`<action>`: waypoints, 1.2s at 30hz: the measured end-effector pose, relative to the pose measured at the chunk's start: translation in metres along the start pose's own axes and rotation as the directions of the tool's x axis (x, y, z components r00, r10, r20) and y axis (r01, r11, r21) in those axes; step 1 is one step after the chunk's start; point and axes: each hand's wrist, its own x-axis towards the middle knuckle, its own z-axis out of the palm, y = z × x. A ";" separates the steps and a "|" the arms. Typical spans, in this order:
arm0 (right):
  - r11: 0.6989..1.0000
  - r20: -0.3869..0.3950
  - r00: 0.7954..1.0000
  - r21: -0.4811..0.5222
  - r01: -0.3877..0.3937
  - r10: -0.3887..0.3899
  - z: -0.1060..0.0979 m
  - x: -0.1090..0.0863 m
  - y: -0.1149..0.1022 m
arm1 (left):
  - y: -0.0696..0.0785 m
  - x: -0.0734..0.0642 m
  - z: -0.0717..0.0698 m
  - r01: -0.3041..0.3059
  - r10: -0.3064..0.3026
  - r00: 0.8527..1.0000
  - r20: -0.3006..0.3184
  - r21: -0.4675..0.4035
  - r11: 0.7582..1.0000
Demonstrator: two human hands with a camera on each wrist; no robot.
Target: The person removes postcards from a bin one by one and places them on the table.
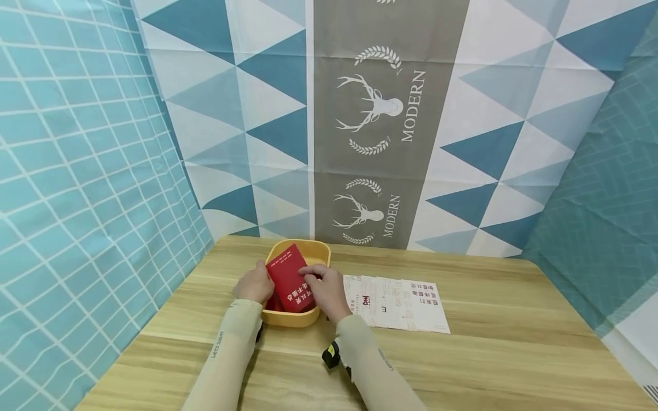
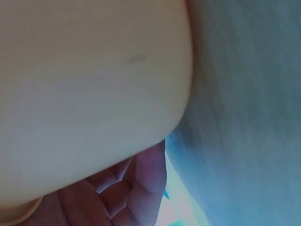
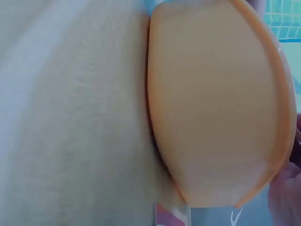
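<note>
A red card (image 1: 289, 277) with pale printed characters stands tilted in a yellow plastic box (image 1: 297, 321), its upper part above the rim. At the card's left edge my left hand (image 1: 254, 284) grips it, fingertips mostly hidden. From the right, my right hand (image 1: 327, 290) pinches the card's edge between thumb and index finger. More red pieces lie beneath it in the box, largely covered. The left wrist view shows the box's outer wall (image 2: 89, 94) with curled fingers below it. In the right wrist view, the box wall (image 3: 216, 103) fills the middle, with blurred fingers at the right.
Right of the box, several white cards (image 1: 429, 308) with red print lie overlapping in a row on the wooden table (image 1: 493, 342). A patterned cloth (image 1: 360, 142) hangs behind the table, and a blue tiled-pattern sheet (image 1: 87, 171) stands along the left side.
</note>
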 end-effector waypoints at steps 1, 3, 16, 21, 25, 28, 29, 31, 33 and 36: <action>1.000 0.009 1.000 0.018 -0.008 0.008 -0.001 -0.001 -0.001 | 0.001 -0.001 0.000 0.001 -0.001 1.000 -0.003 0.002 1.000; 1.000 0.030 0.999 0.024 -0.012 0.011 -0.003 -0.003 -0.001 | 0.002 -0.002 0.000 -0.002 0.002 1.000 -0.011 0.005 1.000; 0.989 -0.027 0.989 0.023 0.145 -0.144 -0.048 -0.011 -0.049 | 0.004 -0.004 0.000 0.000 0.000 1.000 -0.016 0.001 1.000; 0.962 0.062 0.962 -0.057 0.268 -0.265 -0.071 -0.017 -0.071 | 0.001 -0.002 0.000 0.006 -0.005 1.000 -0.016 0.002 1.000; 0.936 0.154 0.939 -0.133 0.327 -0.306 -0.088 -0.025 -0.083 | -0.003 -0.001 0.001 0.012 -0.012 1.000 0.000 -0.001 1.000; 0.920 0.174 0.929 -0.167 0.355 -0.327 -0.104 -0.030 -0.089 | -0.005 0.001 0.002 0.017 -0.017 1.000 0.011 0.005 1.000; 0.917 0.170 0.927 -0.168 0.362 -0.335 -0.110 -0.031 -0.089 | -0.005 0.001 0.002 0.017 -0.017 1.000 0.014 0.007 1.000; 0.915 0.156 0.924 -0.158 0.371 -0.348 -0.124 -0.033 -0.091 | -0.005 0.002 0.002 0.015 -0.015 1.000 0.019 0.008 1.000; 0.918 0.143 0.925 -0.141 0.372 -0.353 -0.139 -0.034 -0.090 | -0.003 0.002 0.001 0.012 -0.012 1.000 0.021 0.009 1.000; 0.935 0.126 0.938 -0.110 0.338 -0.324 -0.163 -0.032 -0.086 | -0.001 0.003 0.001 0.009 -0.010 1.000 0.020 0.011 1.000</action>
